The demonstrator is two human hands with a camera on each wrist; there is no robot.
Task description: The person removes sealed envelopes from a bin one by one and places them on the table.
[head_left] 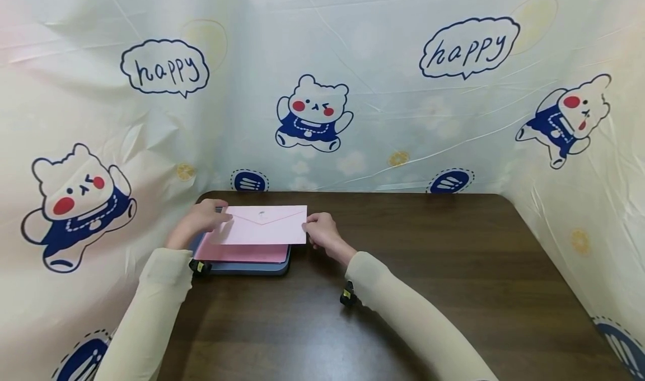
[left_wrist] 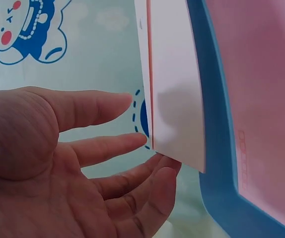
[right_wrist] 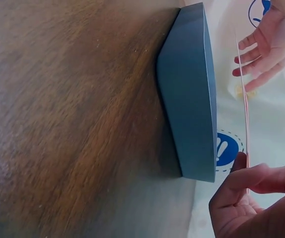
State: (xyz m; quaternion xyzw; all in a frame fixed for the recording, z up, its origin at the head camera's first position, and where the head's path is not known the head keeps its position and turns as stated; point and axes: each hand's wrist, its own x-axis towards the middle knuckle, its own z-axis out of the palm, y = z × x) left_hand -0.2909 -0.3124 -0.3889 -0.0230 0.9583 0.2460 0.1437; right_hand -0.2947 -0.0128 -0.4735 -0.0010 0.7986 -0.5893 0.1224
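Observation:
A pale pink envelope (head_left: 262,231) with a V-shaped flap line is held above a blue tray (head_left: 247,268). My right hand (head_left: 325,233) pinches the envelope at its right edge, thumb against bent fingers, as the right wrist view confirms. At its left end is my left hand (head_left: 201,220), with fingers spread. In the left wrist view the thumb stands apart from the envelope (left_wrist: 177,94), while some fingertips reach its end; whether they touch it I cannot tell. Beneath, a deeper pink envelope or sheet (head_left: 242,253) lies in the tray, partly covered.
The tray sits at the far left of a dark brown wooden table (head_left: 403,291). Behind and at both sides hangs a pale curtain (head_left: 383,129) printed with bears and the word "happy". Small black devices are on both wrists.

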